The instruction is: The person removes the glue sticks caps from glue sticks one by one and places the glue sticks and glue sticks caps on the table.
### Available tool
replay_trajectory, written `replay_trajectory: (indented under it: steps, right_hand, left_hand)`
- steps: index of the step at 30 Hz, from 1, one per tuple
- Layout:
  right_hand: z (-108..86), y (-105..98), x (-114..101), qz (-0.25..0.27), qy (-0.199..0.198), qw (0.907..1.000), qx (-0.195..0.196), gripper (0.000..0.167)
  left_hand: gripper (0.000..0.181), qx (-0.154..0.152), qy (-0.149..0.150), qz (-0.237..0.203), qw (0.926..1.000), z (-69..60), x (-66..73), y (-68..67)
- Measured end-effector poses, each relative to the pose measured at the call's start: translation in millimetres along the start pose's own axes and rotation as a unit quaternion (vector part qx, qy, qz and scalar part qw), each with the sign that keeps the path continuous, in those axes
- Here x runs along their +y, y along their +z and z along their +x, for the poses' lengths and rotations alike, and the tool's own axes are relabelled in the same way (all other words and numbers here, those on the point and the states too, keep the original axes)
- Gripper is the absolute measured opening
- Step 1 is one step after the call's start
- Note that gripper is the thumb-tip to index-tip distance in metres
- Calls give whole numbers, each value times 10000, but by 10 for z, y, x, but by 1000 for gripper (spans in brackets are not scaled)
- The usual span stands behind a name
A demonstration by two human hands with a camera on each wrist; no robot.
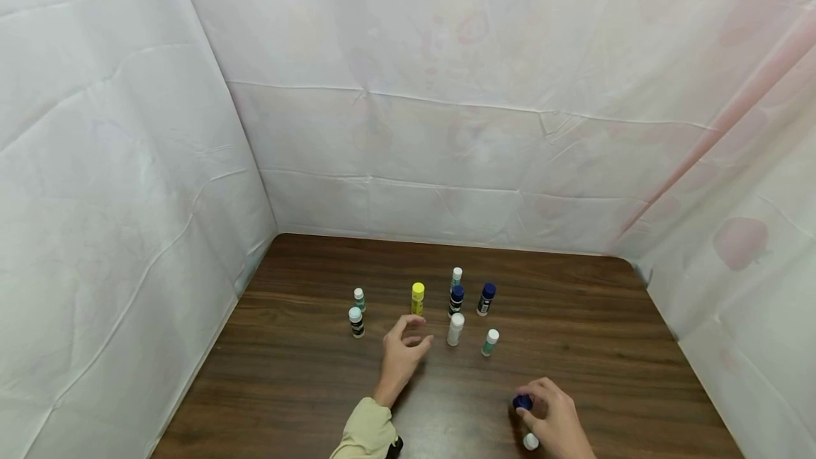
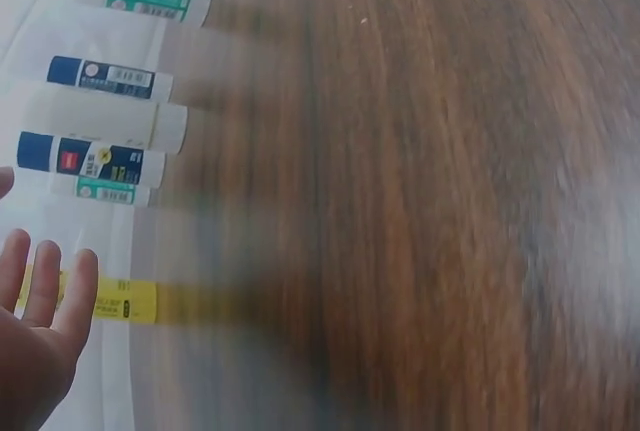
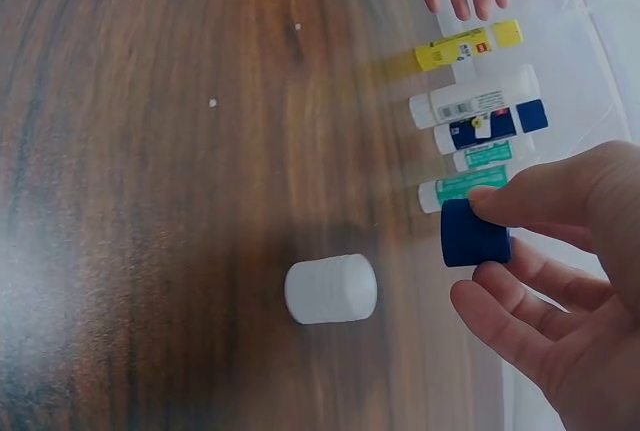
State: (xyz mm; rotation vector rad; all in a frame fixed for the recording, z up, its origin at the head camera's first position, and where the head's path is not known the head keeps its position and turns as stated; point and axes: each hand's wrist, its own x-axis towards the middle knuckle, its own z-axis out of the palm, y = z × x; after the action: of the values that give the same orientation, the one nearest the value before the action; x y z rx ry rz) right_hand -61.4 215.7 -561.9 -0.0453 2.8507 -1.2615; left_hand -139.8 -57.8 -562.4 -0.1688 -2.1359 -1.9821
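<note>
My right hand (image 1: pixel 556 418) pinches a dark blue cap (image 3: pixel 475 234) between thumb and fingertips, near the table's front right. Just below that hand in the head view is a short white cylinder (image 1: pixel 530 441), which the right wrist view shows as a ribbed white piece (image 3: pixel 330 289) apart from the fingers. The left hand (image 1: pixel 400 358) holds nothing; its fingers are spread and relaxed, in front of the yellow stick (image 1: pixel 417 299). A white stick (image 1: pixel 455 330) stands to the right of the left hand, with a green-labelled stick (image 1: pixel 490 343) beyond it.
Two blue-capped sticks (image 1: pixel 455 302) (image 1: pixel 486 299) and a white-capped one (image 1: pixel 457 277) stand farther back. At the left are a small green-labelled stick (image 1: pixel 360 299) and a black-labelled one (image 1: pixel 356 323). White cloth (image 1: pixel 446 140) surrounds the brown table (image 1: pixel 287 374).
</note>
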Motion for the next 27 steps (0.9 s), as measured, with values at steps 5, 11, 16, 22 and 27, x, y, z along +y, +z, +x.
replay_trajectory:
  steps: [5,11,16,22,27]
  right_hand:
    - [20,16,51,-76,224,9996,-137,26]
    - [47,48,107,-121,355,9992,-162,25]
    - [47,74,161,-136,398,9990,-125,26]
    - [45,120,216,-179,384,9990,-103,25]
    - [55,160,257,-291,371,9988,-158,25]
  left_hand:
    - [32,40,20,-112,9999,17,-154,83]
    - [32,86,-39,40,9999,41,-433,163]
    - [33,-11,66,77,9999,46,-507,246]
    - [34,21,119,21,9999,49,-396,345]
    - [35,53,148,-71,9999,29,-211,377]
